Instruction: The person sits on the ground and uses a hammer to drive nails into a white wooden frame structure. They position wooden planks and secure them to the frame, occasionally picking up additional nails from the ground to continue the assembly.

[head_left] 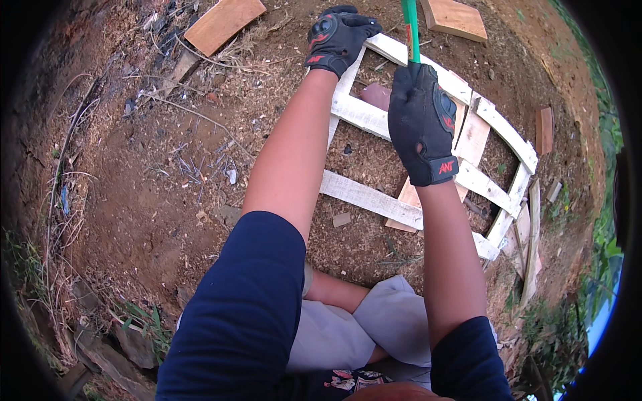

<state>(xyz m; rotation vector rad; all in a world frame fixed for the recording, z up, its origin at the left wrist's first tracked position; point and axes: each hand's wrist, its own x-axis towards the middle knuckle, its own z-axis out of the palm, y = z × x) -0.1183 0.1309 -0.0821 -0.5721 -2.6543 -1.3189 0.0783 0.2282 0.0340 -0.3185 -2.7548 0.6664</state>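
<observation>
A white-painted wooden frame (pixel 364 117) of slats joined by crosspieces lies on the ground in front of me. My left hand (pixel 339 40), in a black glove with a knuckle guard, is closed over the frame's far left corner. My right hand (pixel 422 123), gloved the same way, grips a tool by its green handle (pixel 411 33). That handle points away from me, and its far end is cut off by the picture's upper edge. The right hand is above the frame's middle and hides part of the slats. Bare reddish boards (pixel 472 137) lie beneath and between the slats.
Several loose nails (pixel 190 170) are scattered on the soil at left. Reddish wood blocks lie around: one block (pixel 224 25) at far left, another block (pixel 455 19) beyond the frame, a smaller block (pixel 544 130) at right. A long thin strip (pixel 533 244) lies right of the frame.
</observation>
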